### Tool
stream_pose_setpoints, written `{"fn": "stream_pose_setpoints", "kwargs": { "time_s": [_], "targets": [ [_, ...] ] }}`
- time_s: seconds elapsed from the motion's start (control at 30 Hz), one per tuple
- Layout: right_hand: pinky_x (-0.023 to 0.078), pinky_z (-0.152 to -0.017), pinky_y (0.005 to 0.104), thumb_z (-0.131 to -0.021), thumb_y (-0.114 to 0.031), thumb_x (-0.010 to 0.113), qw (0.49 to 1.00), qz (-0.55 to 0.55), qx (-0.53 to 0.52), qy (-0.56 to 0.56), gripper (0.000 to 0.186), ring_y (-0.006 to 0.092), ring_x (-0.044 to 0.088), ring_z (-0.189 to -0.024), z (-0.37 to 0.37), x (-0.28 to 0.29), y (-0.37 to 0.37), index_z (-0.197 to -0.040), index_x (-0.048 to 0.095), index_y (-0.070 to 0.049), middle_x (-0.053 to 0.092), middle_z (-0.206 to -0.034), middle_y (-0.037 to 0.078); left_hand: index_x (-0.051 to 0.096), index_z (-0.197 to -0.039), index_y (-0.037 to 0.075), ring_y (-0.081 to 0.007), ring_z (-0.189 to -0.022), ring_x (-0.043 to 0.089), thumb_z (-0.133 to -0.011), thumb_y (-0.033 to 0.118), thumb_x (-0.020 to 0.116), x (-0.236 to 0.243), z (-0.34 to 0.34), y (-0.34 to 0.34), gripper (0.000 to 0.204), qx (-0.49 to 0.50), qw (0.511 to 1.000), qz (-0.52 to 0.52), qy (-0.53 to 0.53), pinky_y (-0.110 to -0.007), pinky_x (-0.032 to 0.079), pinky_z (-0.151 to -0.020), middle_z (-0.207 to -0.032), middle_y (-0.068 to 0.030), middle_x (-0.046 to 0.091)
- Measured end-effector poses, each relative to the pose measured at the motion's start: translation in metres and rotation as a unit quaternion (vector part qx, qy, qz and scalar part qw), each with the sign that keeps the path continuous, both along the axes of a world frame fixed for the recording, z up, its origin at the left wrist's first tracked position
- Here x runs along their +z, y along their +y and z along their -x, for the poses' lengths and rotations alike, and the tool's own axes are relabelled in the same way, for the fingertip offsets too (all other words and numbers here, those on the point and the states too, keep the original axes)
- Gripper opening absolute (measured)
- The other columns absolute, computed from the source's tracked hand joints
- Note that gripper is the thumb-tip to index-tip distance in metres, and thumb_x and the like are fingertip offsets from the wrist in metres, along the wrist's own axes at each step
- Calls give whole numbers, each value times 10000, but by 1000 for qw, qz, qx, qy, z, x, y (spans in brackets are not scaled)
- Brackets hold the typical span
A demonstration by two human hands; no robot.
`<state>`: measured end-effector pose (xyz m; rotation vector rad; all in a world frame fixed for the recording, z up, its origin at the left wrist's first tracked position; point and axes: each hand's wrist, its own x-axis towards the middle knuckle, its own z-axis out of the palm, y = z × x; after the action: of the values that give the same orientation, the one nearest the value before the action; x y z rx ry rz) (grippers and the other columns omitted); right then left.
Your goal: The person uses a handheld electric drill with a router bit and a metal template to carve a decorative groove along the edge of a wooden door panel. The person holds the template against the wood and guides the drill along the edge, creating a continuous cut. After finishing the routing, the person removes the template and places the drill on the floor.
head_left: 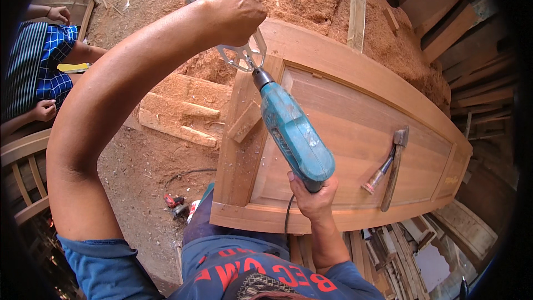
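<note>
My right hand [316, 197] is wrapped round the rear handle of a teal power drill [295, 133], which lies above the near left end of a wooden panel door [344, 114]. The drill's black chuck points away to the upper left, toward a silver openwork metal frame [244, 57]. My left hand [236, 11] is closed in a fist on that frame, which shows on both sides of the fingers; its gripped middle is hidden. Any bit in the chuck is hard to make out. A hammer [395, 169] and a chisel [378, 176] lie on the door. Near the drill rests a small wood block [245, 122].
Sawdust [300, 0] is heaped behind the door, with a wooden post [356, 16] in it. Wood offcuts [402, 261] lie below right. A red power tool [176, 205] sits on the ground. At the left is a person in checkered shorts [58, 58].
</note>
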<state>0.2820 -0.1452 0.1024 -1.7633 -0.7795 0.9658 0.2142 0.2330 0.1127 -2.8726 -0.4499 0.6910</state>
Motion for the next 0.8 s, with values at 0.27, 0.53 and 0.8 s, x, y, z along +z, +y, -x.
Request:
{"fn": "stream_pose_setpoints", "kwargs": {
  "time_s": [0.27, 0.53, 0.8],
  "targets": [
    [576, -753, 322, -765, 23, 791, 997, -15, 42, -56, 313, 200, 735, -794, -5, -30, -7, -1060, 688, 15, 737, -896, 111, 789, -840, 145, -193, -716, 704, -888, 123, 766, -15, 16, 11, 58, -28, 998, 27, -55, -385, 487, -784, -718, -19, 732],
    [576, -724, 328, -753, 7, 790, 1000, 4, 28, -9, 307, 189, 726, -764, -6, -31, -8, -1038, 677, 22, 730, -865, 105, 800, -872, 121, -197, -674, 677, -888, 104, 788, -7, 10, 8, 27, -3, 998, 39, -39, -379, 460, -784, -701, -25, 732],
    [576, -723, 329, -763, -6, 796, 998, -2, 52, -33, 317, 194, 737, -772, -7, -26, -4, -1054, 673, 25, 727, -861, 106, 815, -907, 119, -159, -641, 632, -936, 117, 766, -6, 5, 3, 57, -2, 1000, 8, 15, -363, 452, -770, -697, -22, 727]
  ]
}}
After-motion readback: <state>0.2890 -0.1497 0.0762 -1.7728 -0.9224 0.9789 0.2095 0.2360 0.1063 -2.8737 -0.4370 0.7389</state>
